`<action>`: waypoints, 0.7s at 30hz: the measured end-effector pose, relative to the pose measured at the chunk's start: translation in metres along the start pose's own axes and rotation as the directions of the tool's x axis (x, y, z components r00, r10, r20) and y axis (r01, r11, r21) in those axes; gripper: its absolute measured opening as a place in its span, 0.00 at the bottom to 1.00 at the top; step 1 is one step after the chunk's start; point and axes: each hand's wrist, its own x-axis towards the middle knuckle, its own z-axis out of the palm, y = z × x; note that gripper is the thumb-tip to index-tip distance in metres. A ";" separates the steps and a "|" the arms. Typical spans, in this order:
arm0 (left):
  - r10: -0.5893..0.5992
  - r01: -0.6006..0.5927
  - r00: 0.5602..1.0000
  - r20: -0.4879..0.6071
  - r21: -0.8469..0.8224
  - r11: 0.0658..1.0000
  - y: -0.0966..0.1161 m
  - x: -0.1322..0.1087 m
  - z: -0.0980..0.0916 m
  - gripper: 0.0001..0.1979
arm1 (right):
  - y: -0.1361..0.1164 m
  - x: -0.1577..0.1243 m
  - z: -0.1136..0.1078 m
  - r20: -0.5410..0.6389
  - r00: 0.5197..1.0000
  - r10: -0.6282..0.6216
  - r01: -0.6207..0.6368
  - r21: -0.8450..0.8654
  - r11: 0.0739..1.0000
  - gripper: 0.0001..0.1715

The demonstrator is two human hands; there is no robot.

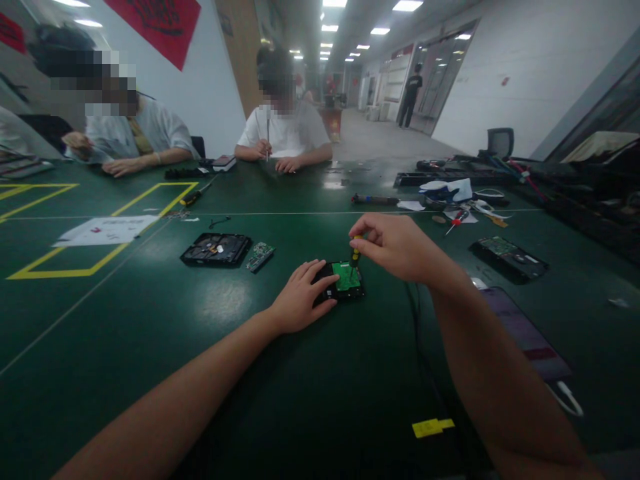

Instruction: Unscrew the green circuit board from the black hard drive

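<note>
A hard drive [344, 291] lies on the green table with its green circuit board [344, 273] facing up. My left hand [303, 297] holds it from the left, fingers over its far and left parts and thumb along the near side. In my right hand [395, 247] is a screwdriver [355, 257] with a yellow and black handle, pinched near its top. The screwdriver stands almost upright, its tip at the right part of the board. Whether the tip sits in a screw is too small to tell. Left of the drive lie a loose circuit board [261, 257] and an opened hard drive [217, 249].
Another hard drive [510, 258] and a phone [525, 330] lie at right. A cable [417, 327] runs beneath my right forearm. Further off are a second screwdriver [197, 193], a red one [456, 222] and paper [105, 230]. Two people [283, 130] sit across the table.
</note>
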 end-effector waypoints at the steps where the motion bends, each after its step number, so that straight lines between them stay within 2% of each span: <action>1: -0.001 0.001 1.000 0.003 0.001 1.000 0.000 0.000 0.000 0.29 | 0.000 0.000 0.000 0.002 1.000 0.001 -0.001 -0.001 1.000 0.08; 9: -0.003 0.003 1.000 0.010 -0.011 1.000 -0.002 -0.001 0.000 0.29 | 0.002 0.000 -0.002 0.006 1.000 -0.027 0.027 -0.034 0.999 0.09; 16: -0.008 0.009 1.000 0.010 -0.022 1.000 -0.001 -0.001 -0.001 0.29 | 0.004 0.001 -0.001 -0.077 0.996 0.037 -0.043 -0.077 0.996 0.07; 21: 0.003 -0.003 1.000 0.001 -0.016 1.000 -0.001 -0.001 -0.001 0.30 | 0.004 0.003 0.001 -0.017 1.000 0.007 -0.008 -0.039 0.999 0.11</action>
